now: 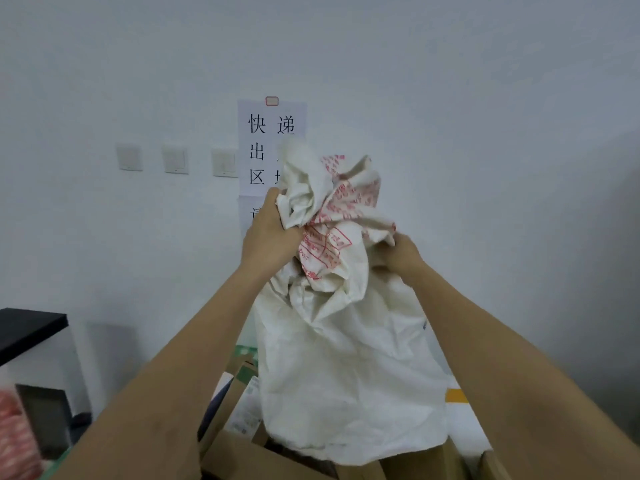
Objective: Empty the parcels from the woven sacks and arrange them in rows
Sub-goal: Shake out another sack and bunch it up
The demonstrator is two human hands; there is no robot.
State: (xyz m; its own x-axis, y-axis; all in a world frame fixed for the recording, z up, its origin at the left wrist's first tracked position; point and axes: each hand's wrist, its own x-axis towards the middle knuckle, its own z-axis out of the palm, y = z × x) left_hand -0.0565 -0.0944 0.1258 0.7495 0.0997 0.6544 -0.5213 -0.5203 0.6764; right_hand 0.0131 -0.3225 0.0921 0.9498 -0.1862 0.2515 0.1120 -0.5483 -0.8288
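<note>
Both hands, left (268,233) and right (398,254), are gripping a bunched white sack (346,358) raised above cardboard parcels (242,459).

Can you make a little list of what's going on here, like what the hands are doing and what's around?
Sack: white woven sack with red print, held up high, its lower end hanging over the boxes
Left hand: left hand grips the bunched top of the sack
Right hand: right hand grips the other side of the bunched top
Below: cardboard boxes piled under the sack
Wall: paper sign with black characters, partly hidden by the sack; three switches to its left
Rows: none visible yet
</note>
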